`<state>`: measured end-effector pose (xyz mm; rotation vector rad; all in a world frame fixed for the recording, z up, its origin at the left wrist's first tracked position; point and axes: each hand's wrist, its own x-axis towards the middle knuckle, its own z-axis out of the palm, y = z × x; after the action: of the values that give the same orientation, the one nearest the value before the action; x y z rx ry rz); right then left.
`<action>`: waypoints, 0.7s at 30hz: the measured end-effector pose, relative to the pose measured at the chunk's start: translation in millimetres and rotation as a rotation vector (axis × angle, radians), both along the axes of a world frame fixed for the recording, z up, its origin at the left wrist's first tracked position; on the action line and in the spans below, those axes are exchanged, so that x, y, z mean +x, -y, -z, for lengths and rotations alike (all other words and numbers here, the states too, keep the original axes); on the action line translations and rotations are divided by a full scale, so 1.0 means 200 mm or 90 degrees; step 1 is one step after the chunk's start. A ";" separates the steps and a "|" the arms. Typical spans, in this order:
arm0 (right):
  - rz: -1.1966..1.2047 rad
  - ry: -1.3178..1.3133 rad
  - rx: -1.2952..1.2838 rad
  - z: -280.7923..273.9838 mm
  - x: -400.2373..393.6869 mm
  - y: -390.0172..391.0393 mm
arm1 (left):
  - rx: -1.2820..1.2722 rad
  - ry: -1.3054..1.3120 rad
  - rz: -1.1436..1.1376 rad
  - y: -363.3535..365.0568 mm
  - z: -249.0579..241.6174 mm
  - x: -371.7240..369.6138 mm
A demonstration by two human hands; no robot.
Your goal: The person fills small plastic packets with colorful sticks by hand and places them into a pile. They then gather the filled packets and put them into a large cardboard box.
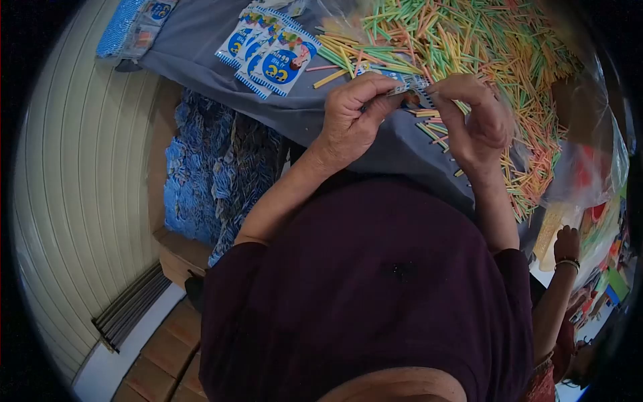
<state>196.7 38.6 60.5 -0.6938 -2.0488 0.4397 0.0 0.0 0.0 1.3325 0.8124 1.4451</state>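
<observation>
Left hand (pixel 353 112) and right hand (pixel 474 115): fingers (pixel 375 83) of both pinching small blue-and-white printed plastic packet (pixel 419 84) at either side, held over grey cloth-covered bench (pixel 194 50). Loose heap of thin pastel-coloured sticks (pixel 455 33) spreads just beyond hands. Fanned pile of flat blue-and-white printed packets (pixel 278 63) lies on bench, left of left hand.

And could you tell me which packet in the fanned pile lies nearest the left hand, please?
The rightmost packet, lying on top with its front uncovered; the other packets are partly covered.
</observation>
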 end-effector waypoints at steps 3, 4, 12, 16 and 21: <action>-0.034 -0.056 -0.216 -0.03 -0.02 0.01 | 0.025 -0.064 -0.042 0.04 -0.02 -0.03; -0.047 0.015 -0.134 -0.07 -0.03 0.00 | 0.008 -0.012 -0.038 0.04 -0.03 -0.01; -0.048 0.169 -0.161 -0.08 0.01 0.02 | 0.099 -0.112 -0.023 0.05 -0.03 -0.01; -0.081 0.070 -0.063 -0.12 -0.04 0.01 | -0.010 -0.098 -0.032 0.10 -0.09 -0.01; -0.131 -0.056 -0.082 -0.02 -0.10 0.02 | 0.041 -0.096 -0.039 0.09 -0.09 -0.06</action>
<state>176.4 33.8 65.0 -0.5304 -2.0285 0.7127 -13.0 -18.3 18.9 1.4908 0.9187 1.4417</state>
